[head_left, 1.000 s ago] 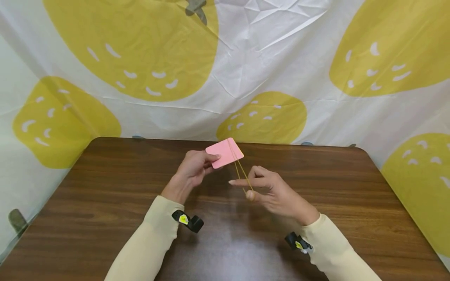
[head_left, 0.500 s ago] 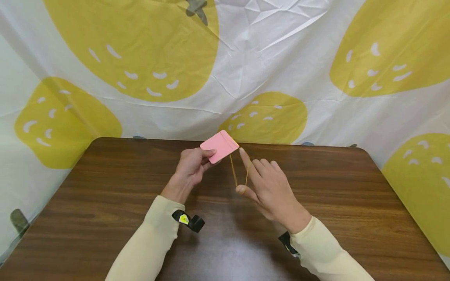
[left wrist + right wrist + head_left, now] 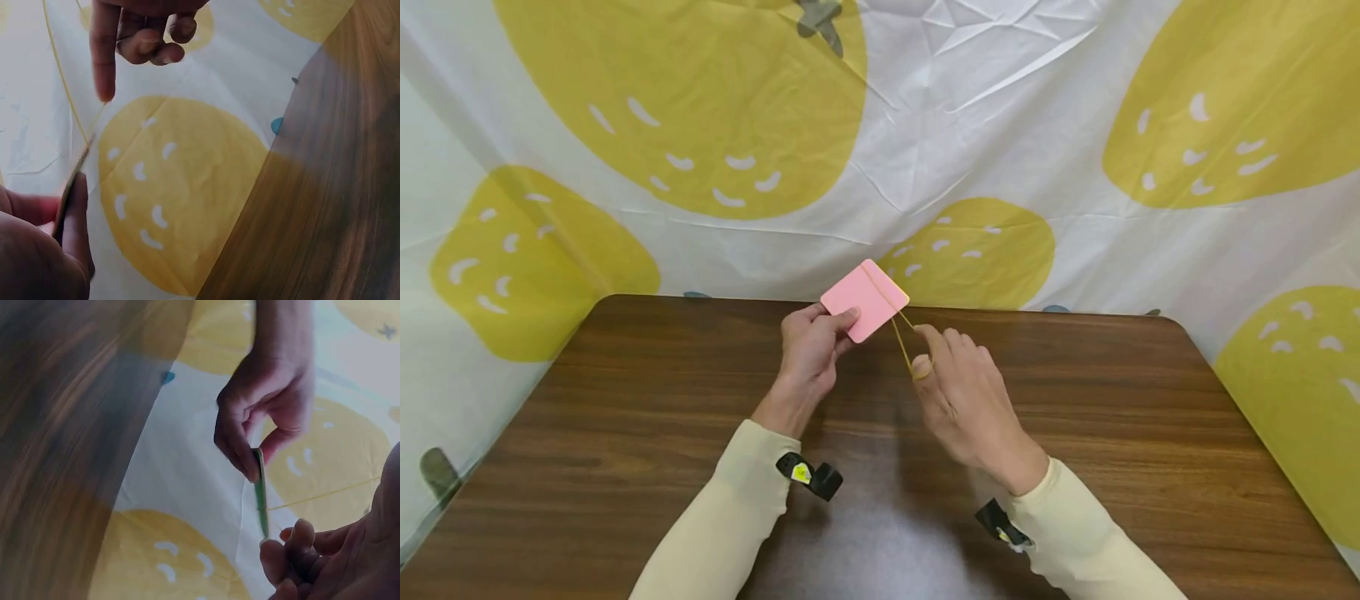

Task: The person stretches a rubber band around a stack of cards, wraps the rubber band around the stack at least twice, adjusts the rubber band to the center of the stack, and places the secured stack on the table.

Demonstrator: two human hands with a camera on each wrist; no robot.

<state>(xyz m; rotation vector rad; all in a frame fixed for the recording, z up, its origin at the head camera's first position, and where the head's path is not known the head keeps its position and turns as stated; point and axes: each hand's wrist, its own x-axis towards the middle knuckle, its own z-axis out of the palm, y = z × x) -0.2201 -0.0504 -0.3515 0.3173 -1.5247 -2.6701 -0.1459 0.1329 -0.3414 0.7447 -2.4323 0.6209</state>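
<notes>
My left hand point(image 3: 808, 350) pinches a thin stack of cards point(image 3: 859, 302) between thumb and fingers, tilted above the far side of the table. Its upper face is pink with rounded corners; the right wrist view shows it nearly edge-on, with a green underside point(image 3: 261, 503). A yellow rubber band point(image 3: 901, 343) crosses the pink face near its right end and stretches toward my right hand point(image 3: 970, 400). There the band loops over the thumb, and the bent index finger is hooked at it, close to the cards' lower right corner. In the left wrist view, the index fingertip point(image 3: 105, 90) meets the band.
The brown wood-grain table point(image 3: 625, 433) has a far edge just behind the hands. Behind it hangs a white cloth point(image 3: 760, 250) printed with large yellow fruit shapes. Black camera straps point(image 3: 808, 475) sit on both wrists.
The cards have risen and shifted slightly left, turning a little. My right hand has moved up and left toward them, its index finger straightening then bending, and the stretched band is shorter.
</notes>
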